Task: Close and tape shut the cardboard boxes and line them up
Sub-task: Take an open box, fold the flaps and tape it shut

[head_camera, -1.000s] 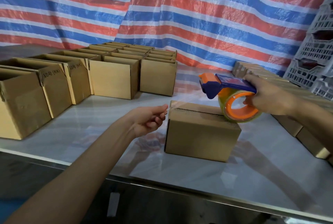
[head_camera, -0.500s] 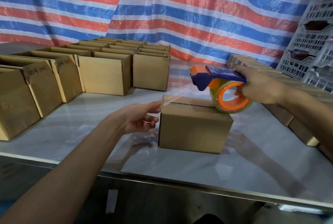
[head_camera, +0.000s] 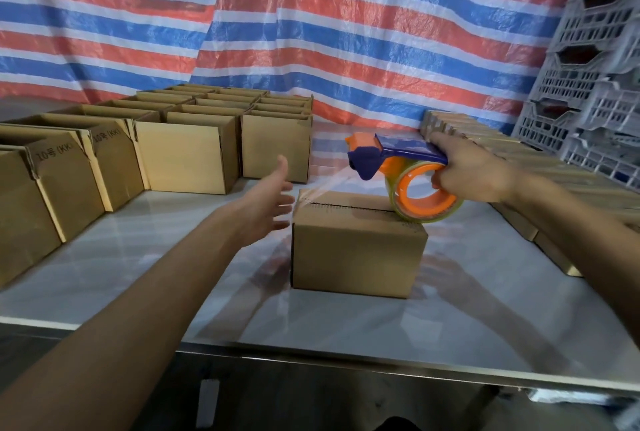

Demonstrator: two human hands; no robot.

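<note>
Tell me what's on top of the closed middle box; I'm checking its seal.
A clear tape strip runs from the box's left top edge up to the dispenser in the right hand. The roll hides the seam's right end.

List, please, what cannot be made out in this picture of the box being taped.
Head view, all items:
Closed box: one end of its seam, hidden behind the tape dispenser.
Open boxes: their insides, hidden by their own walls.
Clear tape: where it sticks, too transparent to tell.
Right hand: fingertips, hidden inside the dispenser.
</note>
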